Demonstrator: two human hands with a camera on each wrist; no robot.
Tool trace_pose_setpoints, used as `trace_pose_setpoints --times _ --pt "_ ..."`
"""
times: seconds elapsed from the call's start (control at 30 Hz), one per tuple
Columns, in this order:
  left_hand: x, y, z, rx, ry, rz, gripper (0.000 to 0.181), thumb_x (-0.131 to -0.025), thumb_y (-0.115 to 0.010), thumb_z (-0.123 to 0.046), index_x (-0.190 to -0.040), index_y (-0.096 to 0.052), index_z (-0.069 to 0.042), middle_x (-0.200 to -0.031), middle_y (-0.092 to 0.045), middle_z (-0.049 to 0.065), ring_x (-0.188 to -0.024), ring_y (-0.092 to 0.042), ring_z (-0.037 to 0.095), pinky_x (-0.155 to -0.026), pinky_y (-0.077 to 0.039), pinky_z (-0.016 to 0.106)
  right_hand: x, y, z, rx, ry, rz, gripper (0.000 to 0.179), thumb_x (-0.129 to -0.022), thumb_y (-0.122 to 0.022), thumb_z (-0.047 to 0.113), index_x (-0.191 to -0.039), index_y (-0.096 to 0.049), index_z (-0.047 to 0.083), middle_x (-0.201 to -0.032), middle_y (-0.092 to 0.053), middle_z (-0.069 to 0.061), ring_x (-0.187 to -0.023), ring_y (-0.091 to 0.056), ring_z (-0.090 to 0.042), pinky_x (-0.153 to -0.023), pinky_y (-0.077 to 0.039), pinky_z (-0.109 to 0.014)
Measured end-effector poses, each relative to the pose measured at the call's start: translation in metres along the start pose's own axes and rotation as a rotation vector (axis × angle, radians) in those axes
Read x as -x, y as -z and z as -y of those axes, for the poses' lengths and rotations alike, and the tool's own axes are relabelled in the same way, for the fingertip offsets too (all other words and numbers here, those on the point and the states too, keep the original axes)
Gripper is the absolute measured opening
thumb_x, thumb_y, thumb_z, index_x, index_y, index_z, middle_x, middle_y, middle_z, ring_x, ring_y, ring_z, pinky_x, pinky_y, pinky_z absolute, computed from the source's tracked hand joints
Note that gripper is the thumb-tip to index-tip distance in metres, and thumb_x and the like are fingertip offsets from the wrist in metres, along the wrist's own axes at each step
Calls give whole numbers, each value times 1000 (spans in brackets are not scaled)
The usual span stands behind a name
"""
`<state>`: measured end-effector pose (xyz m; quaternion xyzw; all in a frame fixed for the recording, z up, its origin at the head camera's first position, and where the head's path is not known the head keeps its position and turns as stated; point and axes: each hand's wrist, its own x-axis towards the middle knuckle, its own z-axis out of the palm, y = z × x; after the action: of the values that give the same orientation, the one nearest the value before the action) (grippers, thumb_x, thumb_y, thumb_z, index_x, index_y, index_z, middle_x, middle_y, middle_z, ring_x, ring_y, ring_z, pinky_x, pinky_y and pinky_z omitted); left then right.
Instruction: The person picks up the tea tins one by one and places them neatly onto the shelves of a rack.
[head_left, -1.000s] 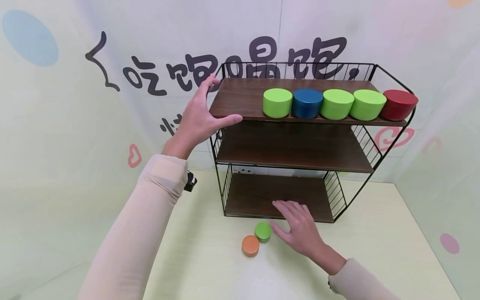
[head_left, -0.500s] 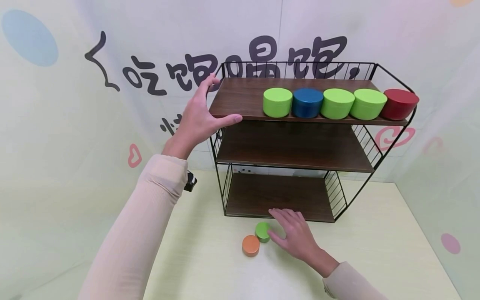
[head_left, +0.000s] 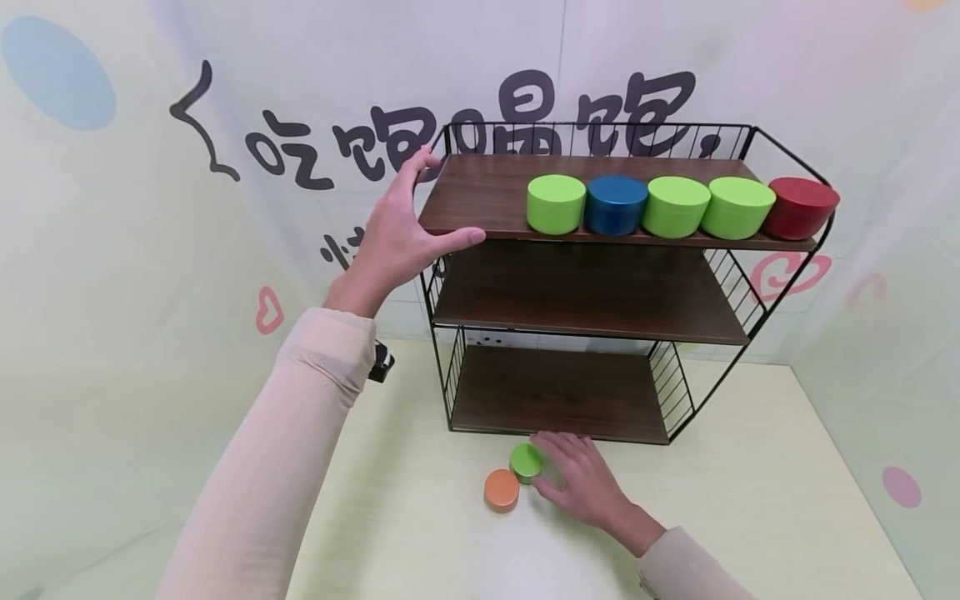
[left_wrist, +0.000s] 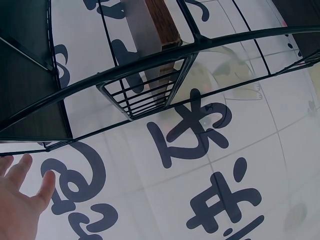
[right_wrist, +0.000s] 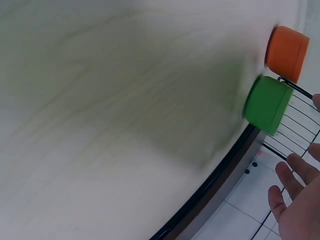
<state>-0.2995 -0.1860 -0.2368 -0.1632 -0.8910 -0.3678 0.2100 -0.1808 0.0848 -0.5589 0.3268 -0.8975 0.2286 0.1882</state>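
Note:
My left hand (head_left: 397, 225) grips the left front corner of a three-tier shelf rack (head_left: 588, 292), its thumb along the top board's front edge and its fingers at the side. In the left wrist view, that hand (left_wrist: 22, 200) shows at the lower left, by the rack's black wire frame (left_wrist: 145, 65). Down on the table, my right hand (head_left: 577, 479) reaches around the right side of a small round green tin (head_left: 527, 461), fingers spread and slightly bent. The right wrist view shows a gap between the fingers and the green tin (right_wrist: 268, 105). An orange tin (head_left: 501, 490) stands close beside it.
Along the top board's front edge runs a row of round tins: a green tin (head_left: 555, 204), a blue tin (head_left: 616, 206), two more green ones and a red tin (head_left: 800, 208) at the right end. A small black object (head_left: 381, 363) is left of the rack.
My right hand has moved left and toward me, from in front of the bottom board to the right side of the green tin. My left hand has stayed on the rack.

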Motion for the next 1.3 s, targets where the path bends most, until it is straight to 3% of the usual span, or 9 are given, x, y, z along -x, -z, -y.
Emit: trace_pose_setpoints --times 0.23,0.6,1.3 --pt "0 0 1 -2 3 1 108 -67 -85 -60 -154 -31 -25 -159 -28 -14 -143 -24 -1 -115 -26 31 4 -9 -1 -18 -32 69 62 -80 -80 37 -133 -62 10 -132 -63 -10 -118 -59 -30 -94 -48 -56" --pt "1 1 1 4 3 -1 106 -67 -86 -59 -152 -33 -25 -160 -28 -14 -144 -23 -1 -116 -26 32 6 -18 0 -25 -56 96 61 -79 -81 34 -132 -62 10 -131 -63 -10 -118 -59 -30 -94 -48 -58" --pt "1 1 -1 -4 1 -2 109 -67 -86 -59 -154 -31 -25 -159 -28 -16 -143 -24 -1 -115 -25 29 2 -31 -2 -49 -87 68 57 -80 -82 31 -130 -64 9 -124 -67 -9 -113 -61 -29 -92 -48 -59"
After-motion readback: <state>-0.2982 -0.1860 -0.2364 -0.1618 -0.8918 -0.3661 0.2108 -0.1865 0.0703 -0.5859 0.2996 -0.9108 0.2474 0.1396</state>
